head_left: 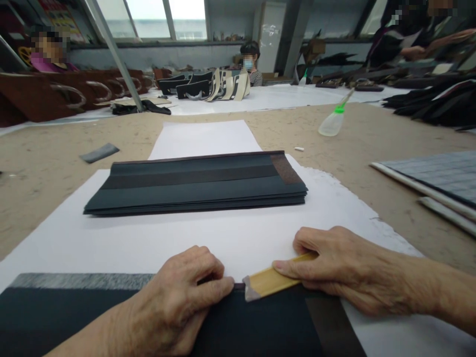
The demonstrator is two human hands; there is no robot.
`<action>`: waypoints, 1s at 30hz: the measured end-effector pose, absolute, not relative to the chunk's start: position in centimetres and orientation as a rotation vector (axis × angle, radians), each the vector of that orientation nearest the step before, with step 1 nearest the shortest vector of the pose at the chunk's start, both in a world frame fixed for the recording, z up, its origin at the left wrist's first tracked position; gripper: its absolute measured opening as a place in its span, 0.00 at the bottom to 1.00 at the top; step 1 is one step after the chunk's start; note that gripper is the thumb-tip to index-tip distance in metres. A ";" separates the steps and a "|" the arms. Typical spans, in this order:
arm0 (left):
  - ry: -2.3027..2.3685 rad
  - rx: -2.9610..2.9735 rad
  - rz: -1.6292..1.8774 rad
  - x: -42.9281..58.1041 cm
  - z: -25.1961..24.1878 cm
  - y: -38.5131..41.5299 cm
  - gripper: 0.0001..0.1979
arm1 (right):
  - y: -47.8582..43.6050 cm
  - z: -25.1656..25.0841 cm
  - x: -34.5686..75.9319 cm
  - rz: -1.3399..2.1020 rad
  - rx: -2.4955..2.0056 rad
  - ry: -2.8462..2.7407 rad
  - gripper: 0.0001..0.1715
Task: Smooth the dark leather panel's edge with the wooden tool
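Observation:
My right hand (342, 270) grips a flat bamboo-coloured stick (273, 282), whose blunt grey tip rests on the top edge of a dark sheet (260, 327) lying at the near edge. My left hand (182, 297) presses down on that same sheet, fingers curled over its folded top edge, just left of the stick's tip. A grey fabric strip (82, 280) shows along the sheet's upper left. Beyond the hands, a stack of similar dark sheets with a brown band (197, 186) lies on white paper (148, 238).
A squeeze bottle with a green cap (332, 121) lies at the right rear. Grey boards (439, 178) lie at the right edge, a small grey scrap (99, 152) at the left. Other people sit at the far side, among bag pieces (208, 85).

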State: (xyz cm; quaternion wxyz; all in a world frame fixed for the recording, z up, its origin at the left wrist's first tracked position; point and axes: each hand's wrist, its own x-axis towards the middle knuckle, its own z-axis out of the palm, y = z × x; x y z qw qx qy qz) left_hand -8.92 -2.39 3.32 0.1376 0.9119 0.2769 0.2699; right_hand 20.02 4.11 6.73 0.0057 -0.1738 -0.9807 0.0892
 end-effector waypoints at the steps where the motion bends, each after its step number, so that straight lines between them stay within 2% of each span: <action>1: 0.798 2.646 0.783 -8.9 3.3 -2.4 0.18 | 4.0 6.8 19.7 0.275 -0.538 -3.070 0.22; 7: 0.810 2.694 0.708 -8.9 3.9 -2.4 0.17 | 3.9 6.8 18.6 0.242 -0.547 -3.094 0.26; 16: 0.913 2.539 0.758 -13.0 3.8 -3.0 0.18 | 4.4 6.8 18.2 0.252 -0.517 -3.089 0.25; 30: 0.919 2.677 0.789 -12.7 3.7 -2.9 0.17 | 5.2 6.6 15.0 0.237 -0.376 -3.102 0.26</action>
